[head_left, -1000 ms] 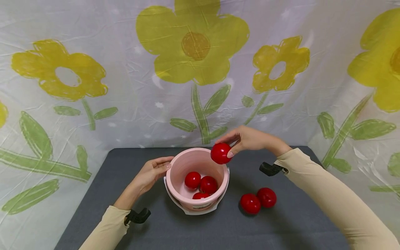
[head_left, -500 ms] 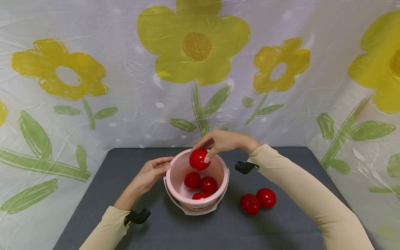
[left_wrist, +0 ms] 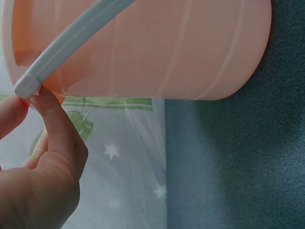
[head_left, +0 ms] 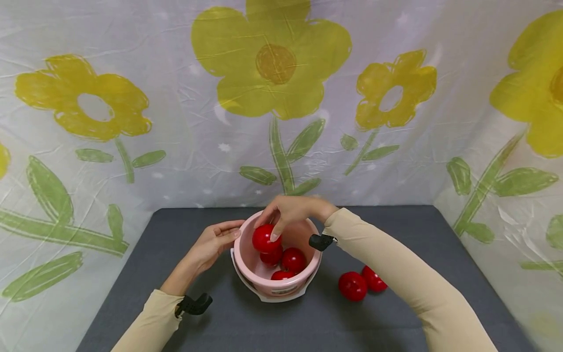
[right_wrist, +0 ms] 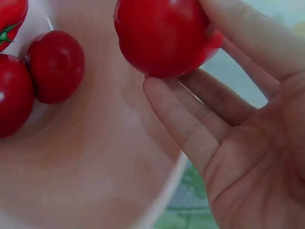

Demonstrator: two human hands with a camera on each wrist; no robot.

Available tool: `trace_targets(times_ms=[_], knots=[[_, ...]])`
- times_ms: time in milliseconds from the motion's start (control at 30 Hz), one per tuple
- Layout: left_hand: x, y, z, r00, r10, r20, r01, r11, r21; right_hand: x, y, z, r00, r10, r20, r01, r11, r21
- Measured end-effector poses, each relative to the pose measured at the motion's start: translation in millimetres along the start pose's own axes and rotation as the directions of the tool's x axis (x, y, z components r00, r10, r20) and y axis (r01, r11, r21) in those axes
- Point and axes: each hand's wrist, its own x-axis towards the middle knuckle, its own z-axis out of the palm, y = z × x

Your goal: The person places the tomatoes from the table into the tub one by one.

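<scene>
In the head view a pink bucket [head_left: 311,273] stands on the grey table, three tomatoes [head_left: 293,260] lying at its bottom. Held between thumb and fingers of my right hand [head_left: 290,211], another tomato [head_left: 264,238] is inside the bucket's mouth, over the rear left one. The right wrist view shows this tomato [right_wrist: 159,36] at the fingertips, above the bucket's inner wall. My left hand [head_left: 214,245] pinches the bucket's left rim; in the left wrist view its thumb and finger sit at the end of the pale handle [left_wrist: 76,45].
Two more tomatoes [head_left: 352,286] lie on the dark grey table [head_left: 316,322] right of the bucket, one partly hidden by the right sleeve [head_left: 396,259]. A flower-printed curtain [head_left: 198,161] hangs behind the table. Both wrists carry black camera mounts [head_left: 193,304].
My right hand has carried the tomato leftward and down, from beside the bucket's right rim into its mouth. The left hand and bucket have stayed in place.
</scene>
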Motion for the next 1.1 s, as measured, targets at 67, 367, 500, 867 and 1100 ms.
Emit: trace_targets(times_ms=[67,367,500,867,1100], knots=[[0.3,0.0,-0.1,1.000,0.003,0.004,-0.003,1.000,-0.004,3,1,5,1.000,0.016,0.013,-0.016,1.000,0.005],[0.4,1.9,0.2,1.000,0.011,0.013,-0.011,1.000,-0.014,5,-2,29,0.981,0.187,0.060,-0.196,0.906,0.375],[0.0,2.1,-0.2,1.000,0.012,0.011,-0.012,1.000,-0.001,2,-6,39,0.967,0.245,0.065,-0.242,0.814,0.528],[-0.2,0.0,-0.6,1.000,0.016,0.021,-0.016,1.000,-0.020,7,-6,48,0.979,0.203,0.029,-0.192,0.860,0.473],[-0.7,-0.3,-0.7,1.000,0.010,0.023,-0.010,1.000,-0.013,6,-8,48,0.976,0.212,0.042,-0.202,0.830,0.520]])
